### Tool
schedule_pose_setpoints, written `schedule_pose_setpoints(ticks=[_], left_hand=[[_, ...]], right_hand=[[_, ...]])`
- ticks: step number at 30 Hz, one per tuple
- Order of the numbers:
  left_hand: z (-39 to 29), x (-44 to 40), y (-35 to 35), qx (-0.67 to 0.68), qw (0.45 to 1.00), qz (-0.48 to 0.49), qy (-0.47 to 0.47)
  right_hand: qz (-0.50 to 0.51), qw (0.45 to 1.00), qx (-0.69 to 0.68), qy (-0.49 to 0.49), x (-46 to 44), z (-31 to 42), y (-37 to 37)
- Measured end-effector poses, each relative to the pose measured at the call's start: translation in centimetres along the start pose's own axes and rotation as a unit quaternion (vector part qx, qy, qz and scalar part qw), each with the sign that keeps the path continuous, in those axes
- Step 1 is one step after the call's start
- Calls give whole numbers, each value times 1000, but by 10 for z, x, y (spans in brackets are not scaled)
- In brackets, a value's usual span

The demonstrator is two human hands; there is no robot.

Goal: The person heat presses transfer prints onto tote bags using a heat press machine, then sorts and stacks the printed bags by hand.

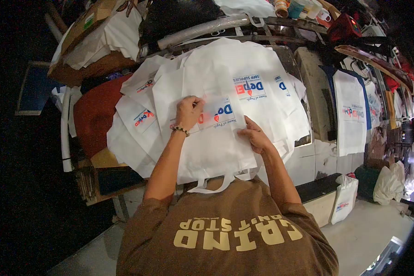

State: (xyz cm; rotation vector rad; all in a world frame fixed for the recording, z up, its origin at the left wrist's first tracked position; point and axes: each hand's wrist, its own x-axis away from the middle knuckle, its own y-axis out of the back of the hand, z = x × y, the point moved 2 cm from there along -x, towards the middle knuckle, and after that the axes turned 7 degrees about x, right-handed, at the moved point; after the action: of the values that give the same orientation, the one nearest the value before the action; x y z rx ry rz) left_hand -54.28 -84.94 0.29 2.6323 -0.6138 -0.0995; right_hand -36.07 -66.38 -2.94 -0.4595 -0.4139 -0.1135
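Observation:
A white fabric bag (211, 147) with blue and red print lies on top of a spread pile of similar bags, its handles (216, 186) toward my body. My left hand (188, 112), with a beaded bracelet at the wrist, is over the printed panel with fingers curled together; what they pinch, if anything, is too small to make out. At the bag's right edge, my right hand (256, 136) grips the fabric between thumb and fingers. More printed white bags (255, 103) fan out beneath and behind it.
A plastic-wrapped roll (207, 31) lies behind the pile. At the left are a cardboard box (85, 27) and a reddish-brown cloth (96, 108). Printed bags hang at the right (350, 110), and another bag (345, 198) leans by a low bench.

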Motion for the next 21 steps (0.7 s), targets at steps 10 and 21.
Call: schedule_pose_setpoints(ticks=[10, 21], left_hand=[[8, -9, 12, -47, 998, -30, -36], [29, -39, 45, -132, 978, -93, -131]], right_hand=[[-16, 1000, 0, -8, -1, -3, 3], [-24, 1000, 0, -19, 2, 2, -2]])
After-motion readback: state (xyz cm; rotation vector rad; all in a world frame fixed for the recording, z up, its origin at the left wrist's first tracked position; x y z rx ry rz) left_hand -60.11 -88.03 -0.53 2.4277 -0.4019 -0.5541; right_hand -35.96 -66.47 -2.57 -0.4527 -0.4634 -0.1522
